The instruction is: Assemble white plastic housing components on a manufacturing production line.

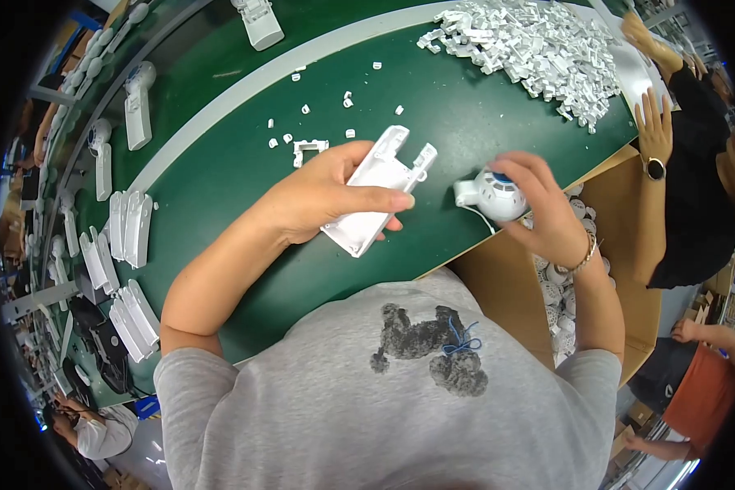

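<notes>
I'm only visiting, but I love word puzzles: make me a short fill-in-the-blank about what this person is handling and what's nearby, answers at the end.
1. The long casing held in the left grip is coloured ____.
2. The round part at the right grip shows some ____ against its white body.
3. The big heap of small pieces lies toward the picture's upper ____ corner.
4. The open box beside the table is made of ____.

Missing words: white; blue; right; cardboard.

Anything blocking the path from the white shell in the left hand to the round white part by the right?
Nothing visible; just green tabletop between the white shell in the left hand and the round white part.
</notes>
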A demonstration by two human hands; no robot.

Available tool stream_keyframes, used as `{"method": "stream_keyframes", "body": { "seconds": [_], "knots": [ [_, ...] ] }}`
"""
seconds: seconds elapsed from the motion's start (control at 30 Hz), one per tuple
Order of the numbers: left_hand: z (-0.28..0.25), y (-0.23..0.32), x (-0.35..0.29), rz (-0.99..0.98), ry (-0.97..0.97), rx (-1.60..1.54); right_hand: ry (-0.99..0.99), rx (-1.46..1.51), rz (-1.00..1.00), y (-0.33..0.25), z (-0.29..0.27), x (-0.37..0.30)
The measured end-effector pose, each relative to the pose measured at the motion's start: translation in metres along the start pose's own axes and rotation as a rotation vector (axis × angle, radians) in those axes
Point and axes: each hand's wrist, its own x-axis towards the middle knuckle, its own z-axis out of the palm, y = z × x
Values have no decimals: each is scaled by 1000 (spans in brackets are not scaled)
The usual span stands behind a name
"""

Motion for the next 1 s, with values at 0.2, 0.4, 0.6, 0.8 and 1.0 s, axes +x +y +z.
{"method": "stream_keyframes", "body": {
  "seconds": [0.2, 0.4, 0.6, 0.8, 1.0],
  "knots": [
    [4, -9, 2, -46, -125, 55, 450, -187, -373, 14, 8, 15],
    [5, -14, 2, -27, -197, 79, 407, -272, -547, -8, -1, 28],
    [0, -23, 4, 42, -232, 157, 357, -240, -542, -12, -1, 33],
    [-2, -26, 3, 50, -261, 214, 234, -276, -565, -17, 2, 36],
    [1, -28, 3, 47, -271, 206, 212, -243, -568, -16, 8, 38]
  ]
}}
